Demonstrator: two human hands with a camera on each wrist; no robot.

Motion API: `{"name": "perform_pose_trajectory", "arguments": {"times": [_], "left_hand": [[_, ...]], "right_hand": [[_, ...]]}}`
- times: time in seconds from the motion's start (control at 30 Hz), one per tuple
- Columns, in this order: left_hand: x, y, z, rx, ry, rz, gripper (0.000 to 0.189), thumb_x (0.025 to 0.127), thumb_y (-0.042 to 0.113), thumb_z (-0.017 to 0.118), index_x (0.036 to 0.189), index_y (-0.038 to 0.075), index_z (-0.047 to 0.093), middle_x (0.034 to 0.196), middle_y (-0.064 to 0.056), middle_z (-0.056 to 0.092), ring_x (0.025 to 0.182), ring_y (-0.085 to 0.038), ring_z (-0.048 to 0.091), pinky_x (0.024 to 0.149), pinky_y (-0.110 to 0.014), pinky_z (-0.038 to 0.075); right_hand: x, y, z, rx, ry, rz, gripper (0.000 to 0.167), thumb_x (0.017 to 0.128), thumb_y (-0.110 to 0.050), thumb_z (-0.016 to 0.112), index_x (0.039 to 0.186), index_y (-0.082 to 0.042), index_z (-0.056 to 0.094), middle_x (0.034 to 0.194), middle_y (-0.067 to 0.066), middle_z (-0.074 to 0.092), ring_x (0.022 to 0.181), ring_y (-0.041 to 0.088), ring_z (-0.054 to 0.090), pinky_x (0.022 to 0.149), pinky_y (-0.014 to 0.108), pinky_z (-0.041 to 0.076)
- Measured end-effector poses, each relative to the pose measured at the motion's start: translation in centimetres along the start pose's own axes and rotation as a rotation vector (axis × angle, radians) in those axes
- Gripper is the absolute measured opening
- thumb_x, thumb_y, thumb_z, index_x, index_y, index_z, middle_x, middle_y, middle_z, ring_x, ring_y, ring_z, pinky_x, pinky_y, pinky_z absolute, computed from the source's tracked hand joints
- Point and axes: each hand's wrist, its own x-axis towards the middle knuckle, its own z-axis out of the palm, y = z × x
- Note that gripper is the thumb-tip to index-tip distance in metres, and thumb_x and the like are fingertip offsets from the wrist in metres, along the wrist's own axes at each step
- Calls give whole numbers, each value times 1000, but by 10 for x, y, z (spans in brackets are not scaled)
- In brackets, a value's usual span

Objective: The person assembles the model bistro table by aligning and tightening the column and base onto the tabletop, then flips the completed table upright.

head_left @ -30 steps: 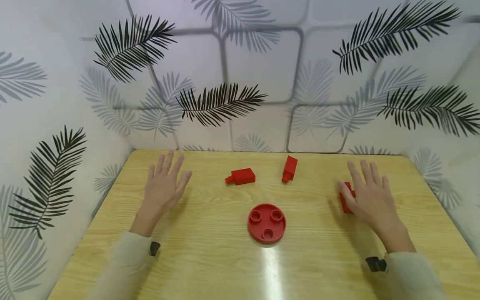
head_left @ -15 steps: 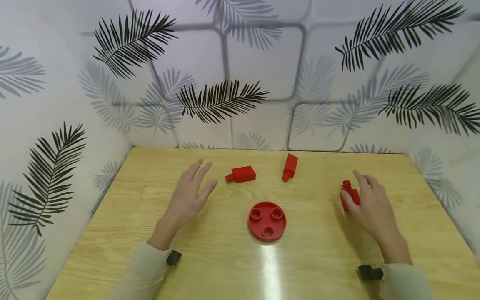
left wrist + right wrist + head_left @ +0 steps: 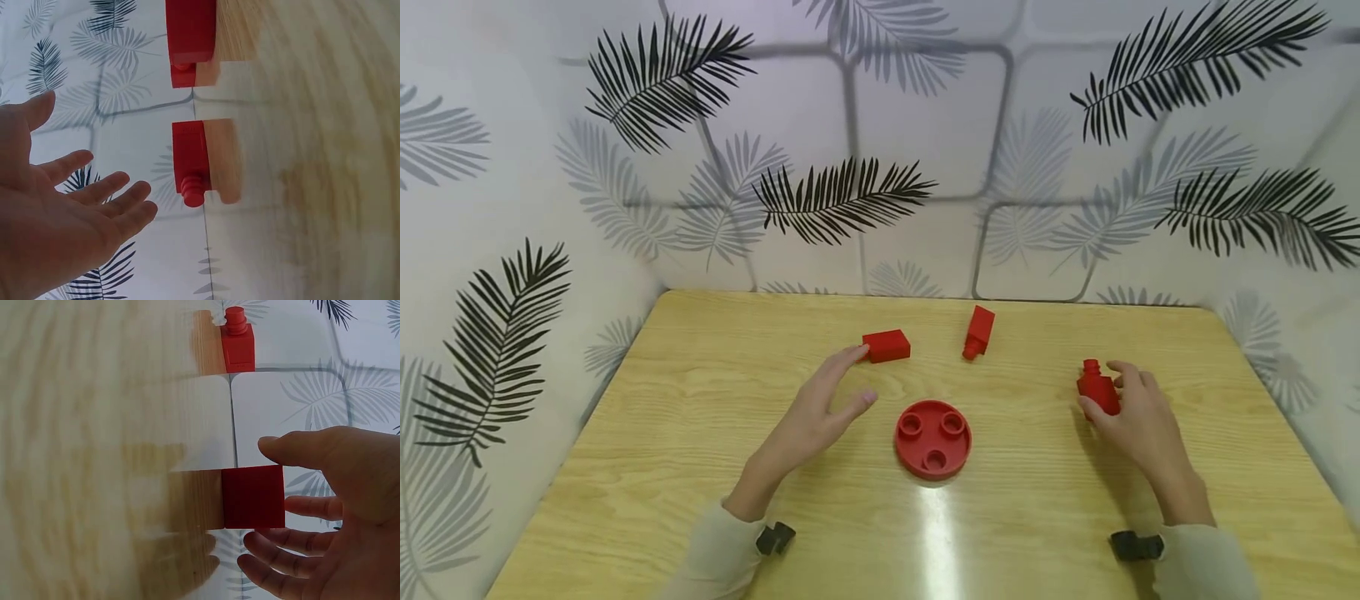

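bottle [image 3: 1099, 393], boxy, red, plastic-looking, lies on the desk [image 3: 640, 433], neck away from the person, between parted thumb and fingers of the right hand [image 3: 1141, 423]. the left hand [image 3: 808, 421], also spread, is nearest a similar boxy red bottle [image 3: 888, 346], neck toward it.

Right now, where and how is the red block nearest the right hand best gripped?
Grip the red block by its boxy body, probably coming from the near right, where the right hand is, thumb and fingers on opposite flat sides. It lies flat, narrow neck pointing away, so the body offers more surface.
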Motion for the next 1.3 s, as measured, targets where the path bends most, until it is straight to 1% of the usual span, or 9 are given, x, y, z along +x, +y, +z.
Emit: {"name": "perform_pose_trajectory", "arguments": {"times": [0.1, 0.2, 0.3, 0.4, 0.63, 0.8, 1.03, 1.2, 1.3], "left_hand": [[2, 1, 9, -3, -52, 3, 75, 98, 35, 71, 161, 17, 34, 163, -3, 34, 152, -26, 26, 122, -53, 26], [6, 1, 19, 41, -105, 3, 84, 93, 35, 77, 162, 20, 31, 164, -3, 33, 153, -25, 25, 122, -52, 26], [8, 1, 27, 78, -176, -4, 89, 90, 35, 81, 162, 18, 31, 164, -4, 34, 152, -25, 28, 122, -50, 28], [9, 2, 32, 92, -238, -14, 94, 86, 34, 85, 161, 16, 32, 162, -6, 36, 150, -26, 32, 121, -47, 31], [11, 3, 40, 134, -321, 1, 104, 77, 29, 93, 160, 10, 34, 153, -12, 44, 142, -30, 42, 116, -48, 38], [11, 8, 46, 151, -351, 7, 100, 76, 30, 93, 158, 8, 39, 147, -9, 48, 134, -26, 47, 112, -45, 44], [11, 13, 52, 173, -365, -19, 93, 80, 32, 91, 155, 7, 43, 152, -8, 46, 136, -26, 46, 111, -43, 45], [11, 15, 54, 162, -364, -18, 90, 82, 29, 89, 155, 4, 43, 152, -9, 46, 136, -27, 47, 111, -43, 45], [11, 15, 56, 154, -369, -12, 89, 82, 29, 89, 154, 4, 43, 151, -10, 47, 135, -27, 48, 110, -42, 46]], "right_hand": [[1, 0, -1, -1, -49, 34, 70, 92, -25, 76, 141, 13, 41, 121, 36, 51, 103, 52, 53, 81, 66, 54], [3, 0, -1, -1, -80, 45, 71, 92, -25, 77, 140, 14, 41, 121, 37, 52, 103, 52, 55, 80, 65, 56], [3, -2, -1, 11, -114, 45, 71, 90, -20, 78, 139, 15, 41, 120, 38, 53, 102, 51, 56, 80, 63, 57], [4, -4, 2, 18, -131, 27, 70, 88, -17, 80, 139, 14, 42, 121, 38, 55, 102, 50, 57, 80, 62, 57], [4, -9, 8, 15, -118, -38, 68, 83, -10, 83, 135, 13, 45, 116, 39, 59, 96, 49, 61, 77, 60, 56], [4, -9, 9, 14, -124, -42, 65, 85, -9, 80, 136, 12, 46, 116, 37, 60, 97, 48, 62, 78, 59, 57], [5, -15, 8, 39, -120, -95, 56, 91, -8, 73, 138, 13, 49, 119, 37, 60, 102, 49, 62, 83, 63, 56], [2, -20, 9, 90, -89, -132, 48, 95, -5, 68, 138, 10, 50, 122, 36, 61, 107, 50, 61, 87, 65, 54], [0, -23, 9, 155, -58, -148, 43, 97, -5, 67, 136, 7, 52, 122, 32, 63, 103, 46, 64, 83, 60, 57]]}}
